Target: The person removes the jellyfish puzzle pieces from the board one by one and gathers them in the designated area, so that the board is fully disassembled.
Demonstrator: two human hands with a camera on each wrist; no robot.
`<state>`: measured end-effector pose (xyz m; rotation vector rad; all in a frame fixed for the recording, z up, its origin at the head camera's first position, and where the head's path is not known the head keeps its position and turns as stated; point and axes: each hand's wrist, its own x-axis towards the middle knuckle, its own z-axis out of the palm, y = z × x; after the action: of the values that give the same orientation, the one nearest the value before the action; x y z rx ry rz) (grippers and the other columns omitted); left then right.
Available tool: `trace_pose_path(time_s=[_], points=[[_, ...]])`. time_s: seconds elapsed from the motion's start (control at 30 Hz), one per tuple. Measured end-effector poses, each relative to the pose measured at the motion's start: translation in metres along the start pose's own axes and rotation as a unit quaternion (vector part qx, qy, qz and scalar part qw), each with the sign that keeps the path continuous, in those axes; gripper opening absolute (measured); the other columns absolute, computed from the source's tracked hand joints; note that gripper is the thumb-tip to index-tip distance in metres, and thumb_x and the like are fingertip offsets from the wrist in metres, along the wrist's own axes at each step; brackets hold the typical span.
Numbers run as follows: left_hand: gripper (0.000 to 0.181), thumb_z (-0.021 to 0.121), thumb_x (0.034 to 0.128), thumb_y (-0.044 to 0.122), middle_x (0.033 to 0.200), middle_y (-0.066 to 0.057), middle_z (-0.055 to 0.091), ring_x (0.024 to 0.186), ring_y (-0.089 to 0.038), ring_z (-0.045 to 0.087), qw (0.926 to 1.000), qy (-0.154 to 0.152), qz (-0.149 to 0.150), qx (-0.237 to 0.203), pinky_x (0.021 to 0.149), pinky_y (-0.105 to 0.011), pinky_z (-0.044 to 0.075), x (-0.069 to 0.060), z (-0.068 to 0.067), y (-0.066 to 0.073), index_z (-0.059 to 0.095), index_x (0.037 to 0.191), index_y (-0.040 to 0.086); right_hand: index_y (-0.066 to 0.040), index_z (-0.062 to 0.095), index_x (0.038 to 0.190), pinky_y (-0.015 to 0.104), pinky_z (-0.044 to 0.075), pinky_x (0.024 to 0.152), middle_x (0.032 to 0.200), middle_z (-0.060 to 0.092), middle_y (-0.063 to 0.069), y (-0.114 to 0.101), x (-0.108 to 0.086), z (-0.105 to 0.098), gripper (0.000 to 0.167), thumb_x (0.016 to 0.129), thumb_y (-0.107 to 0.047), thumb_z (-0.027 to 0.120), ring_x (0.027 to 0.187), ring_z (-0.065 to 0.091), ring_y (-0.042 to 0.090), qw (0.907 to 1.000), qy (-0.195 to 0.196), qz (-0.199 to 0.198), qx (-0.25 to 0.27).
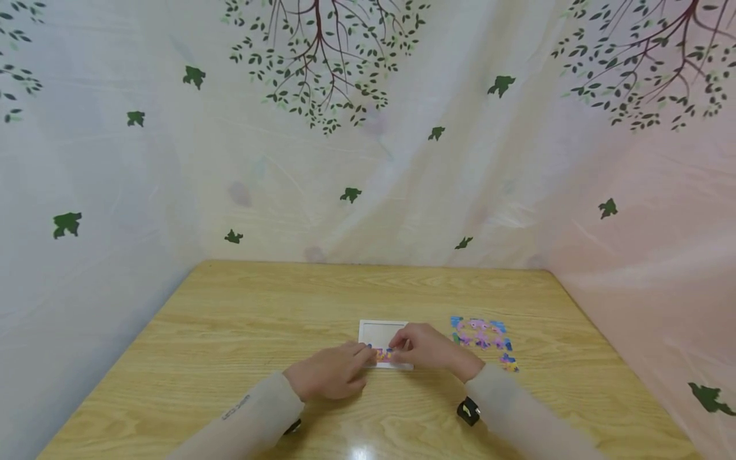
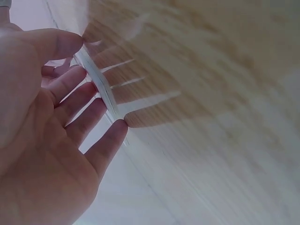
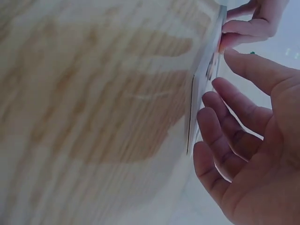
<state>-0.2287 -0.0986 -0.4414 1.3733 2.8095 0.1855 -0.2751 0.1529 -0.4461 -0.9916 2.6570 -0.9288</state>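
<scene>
A small white puzzle frame point(image 1: 376, 333) lies flat on the wooden table. Along its near side sits a row of orange, pink and blue jigsaw pieces point(image 1: 382, 356). My left hand point(image 1: 333, 370) rests at the frame's left side; in the left wrist view its extended fingertips touch the thin white edge point(image 2: 101, 82). Over the right part of the frame is my right hand point(image 1: 431, 348), palm down. The right wrist view has its fingers point(image 3: 211, 126) slightly bent and spread beside the frame's edge, with no piece visible between them. The right hand hides part of the tray.
To the right of the frame lies a group of pink, purple and blue jigsaw pieces point(image 1: 482, 342). Nearer me are a few yellow and blue pieces point(image 1: 508, 364). Pale cloth with printed leaves point(image 1: 351, 194) hangs around the table point(image 1: 259, 300).
</scene>
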Motion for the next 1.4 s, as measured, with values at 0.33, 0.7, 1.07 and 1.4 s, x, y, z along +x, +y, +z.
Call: trace_pose_path(time_s=[0.33, 0.7, 1.07, 1.4], points=[[0.051, 0.061, 0.1022, 0.015, 0.147, -0.007, 0.054, 0.138, -0.022, 0.05, 0.9981, -0.038, -0.009, -0.048, 0.114, -0.035, 0.041, -0.001, 0.0, -0.005, 0.047, 0.149, 0.002, -0.009, 0.078, 0.097, 0.031, 0.054, 0.073, 0.09, 0.07, -0.003, -0.009, 0.005, 0.007, 0.011, 0.09, -0.017, 0.08, 0.082, 0.062, 0.012, 0.9978, 0.013, 0.02, -0.061], [0.029, 0.063, 0.0991, 0.012, 0.14, -0.007, 0.054, 0.119, -0.017, 0.06, 0.999, -0.027, -0.01, -0.035, 0.098, -0.028, 0.053, -0.004, -0.001, -0.005, 0.061, 0.128, 0.011, -0.013, 0.076, 0.096, 0.034, 0.053, 0.073, 0.091, 0.068, -0.004, -0.011, 0.008, 0.008, 0.007, 0.09, -0.016, 0.079, 0.083, 0.06, 0.012, 0.9974, 0.002, 0.04, -0.06], [0.031, 0.062, 0.0994, 0.01, 0.141, -0.007, 0.055, 0.117, -0.015, 0.06, 0.9976, -0.036, -0.011, -0.059, 0.101, -0.029, 0.051, -0.004, -0.002, -0.005, 0.062, 0.131, 0.01, -0.012, 0.075, 0.095, 0.032, 0.052, 0.073, 0.088, 0.067, -0.006, -0.009, 0.008, 0.005, 0.009, 0.089, -0.017, 0.081, 0.081, 0.059, 0.01, 0.9979, -0.002, 0.046, -0.045], [0.031, 0.061, 0.0993, 0.01, 0.14, -0.009, 0.056, 0.126, -0.02, 0.057, 0.9983, -0.033, 0.0, -0.048, 0.106, -0.031, 0.048, -0.004, -0.003, -0.006, 0.061, 0.13, 0.009, -0.014, 0.069, 0.095, 0.034, 0.05, 0.074, 0.088, 0.065, -0.007, -0.005, 0.011, 0.005, 0.013, 0.088, -0.014, 0.081, 0.082, 0.057, 0.012, 0.9982, -0.001, 0.059, -0.01]])
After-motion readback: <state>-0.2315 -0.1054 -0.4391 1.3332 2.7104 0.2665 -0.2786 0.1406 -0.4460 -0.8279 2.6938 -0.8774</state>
